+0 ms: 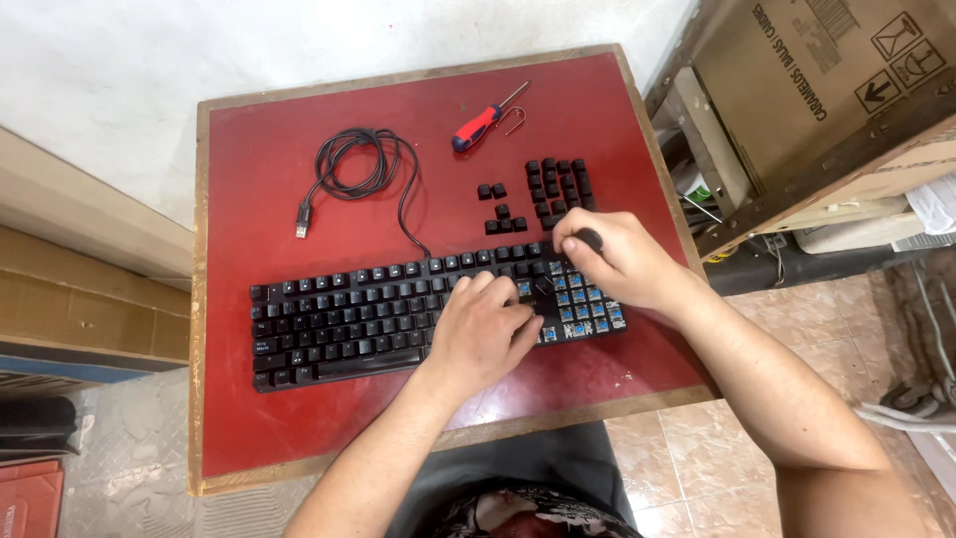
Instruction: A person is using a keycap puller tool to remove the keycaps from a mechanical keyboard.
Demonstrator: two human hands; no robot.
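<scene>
So the black keyboard sits on a red table with a wooden rim, long axis running left to right across the table and tilted a bit, the right end sitting slightly farther from the person than the left. Its cable comes off the back edge and loops into a coil toward the far side, plug end lying off to the left. The right-hand block of the keyboard has its caps off, showing blue switches. The left hand lies flat on the keys just left of those bare switches, fingers loose and pressing down, not gripping anything. The right hand hovers over the far right corner, pinching a single black keycap between thumb and fingers. Just beyond it, pulled keycaps sit in a tidy cluster, with a few more loose ones to their left. A red-handled screwdriver and a small wire hook lie near the far edge. Cardboard boxes are stacked right of the table.
</scene>
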